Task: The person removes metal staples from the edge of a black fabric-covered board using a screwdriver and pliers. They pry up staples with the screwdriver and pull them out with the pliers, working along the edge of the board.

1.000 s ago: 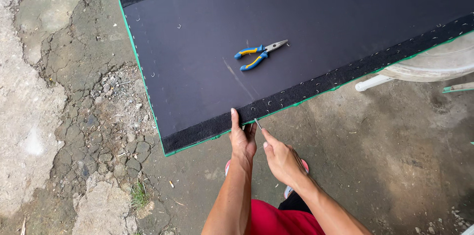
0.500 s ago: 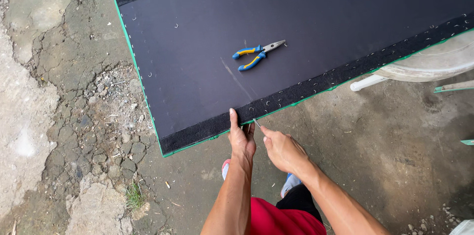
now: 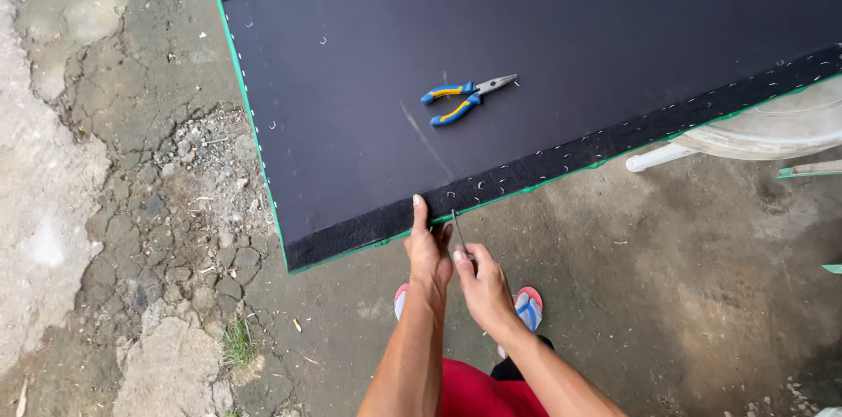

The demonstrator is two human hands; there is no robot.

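Left hand [image 3: 429,252] rests on the near edge of the black panel [image 3: 544,57], thumb stretched flat onto its stapled border strip, holding nothing. Right hand [image 3: 481,278] is closed around a thin metal tool [image 3: 457,228], tip at the same strip. Blue-and-yellow pliers [image 3: 465,98] lie mid-panel, well apart from both hands.

Board [image 3: 570,22] surface open apart from pliers [image 3: 467,97] at centre; white chair [image 3: 754,132], apparently underneath, blocks the right edge.

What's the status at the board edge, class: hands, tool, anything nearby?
Left hand pressed on black panel edge. Right hand grips thin metal tool at edge strip. Blue-yellow pliers lie loose mid-panel.
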